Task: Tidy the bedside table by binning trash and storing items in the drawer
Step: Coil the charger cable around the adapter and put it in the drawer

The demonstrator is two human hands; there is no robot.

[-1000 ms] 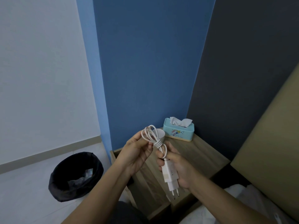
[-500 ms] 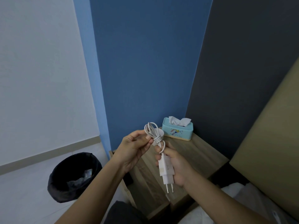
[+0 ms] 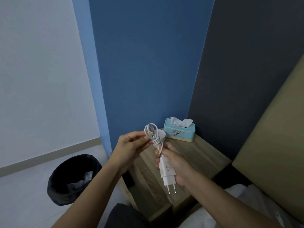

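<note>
My right hand (image 3: pixel 175 165) grips a white charger (image 3: pixel 166 171), its two plug pins pointing down. The charger's white cable (image 3: pixel 153 134) is coiled and wrapped into a small bundle above it, and my left hand (image 3: pixel 130 148) pinches that bundle between thumb and fingers. Both hands hover over the front of the wooden bedside table (image 3: pixel 197 155). A small white cup (image 3: pixel 160 134) stands on the table behind the cable, partly hidden by it. The table's drawer (image 3: pixel 144 186) is pulled out below my hands.
A light blue tissue box (image 3: pixel 180 131) sits at the table's back corner against the blue wall. A black lined bin (image 3: pixel 72 178) with some trash stands on the floor to the left. The tan headboard (image 3: pixel 271 137) and white bedding (image 3: pixel 246 203) lie at right.
Both hands with the charger and coiled cable have shifted slightly; my left hand's grip has moved to the cable bundle's wrapped part. The view has drifted a little.
</note>
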